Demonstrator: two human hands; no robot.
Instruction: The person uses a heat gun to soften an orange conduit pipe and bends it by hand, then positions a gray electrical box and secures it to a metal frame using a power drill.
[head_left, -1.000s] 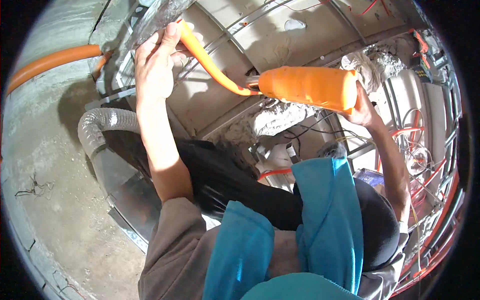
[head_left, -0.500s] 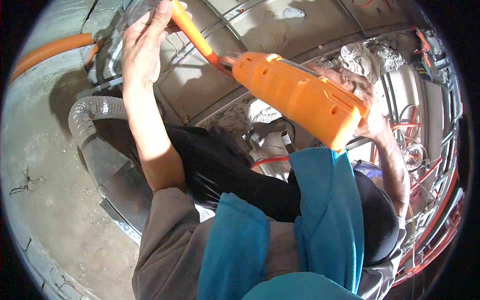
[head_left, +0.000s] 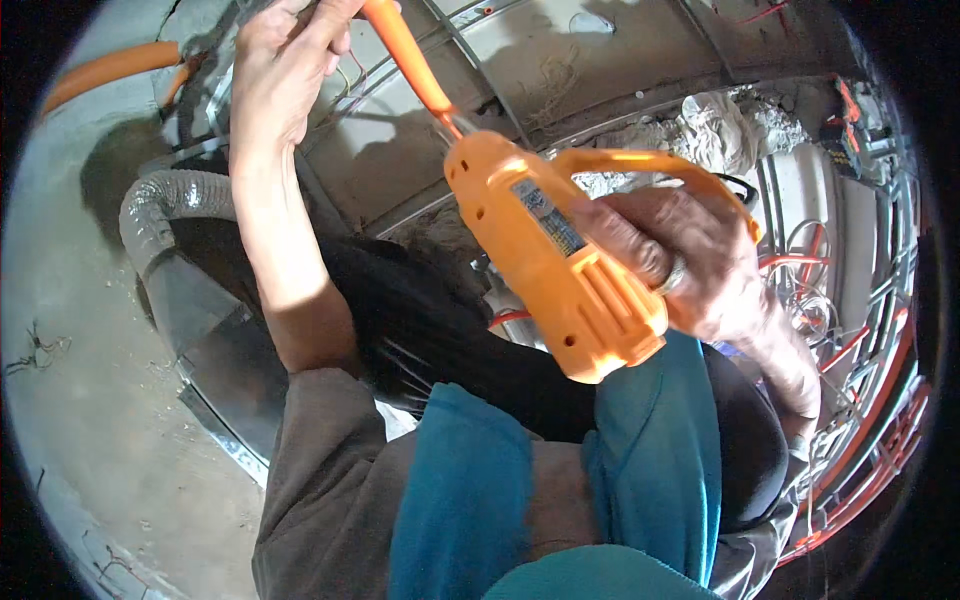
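Observation:
My right hand [head_left: 690, 260], with a ring on a finger, is closed on an orange power tool [head_left: 540, 265] with a loop handle, a label and slots along its casing. The tool's kind is not clear to me. Its metal tip [head_left: 455, 130] meets the lower end of an orange tube [head_left: 410, 60]; whether it grips the tube, I cannot tell. My left hand [head_left: 290, 60] is raised at the top left. Its thumb and fingers close around the tube's upper part, partly cut off by the picture's edge.
At the left, a silvery flexible duct [head_left: 185, 205] bends down into a grey metal duct. Another orange pipe [head_left: 115, 72] runs along the wall. Thin metal rails [head_left: 460, 55] cross the panels above. Red and white cables [head_left: 815, 300] tangle at the right, beside crumpled pale material [head_left: 715, 130].
The tool has tipped so its rear end points lower and further left, and its label and loop handle have come into view. Both hands have shifted slightly, still holding tube and tool.

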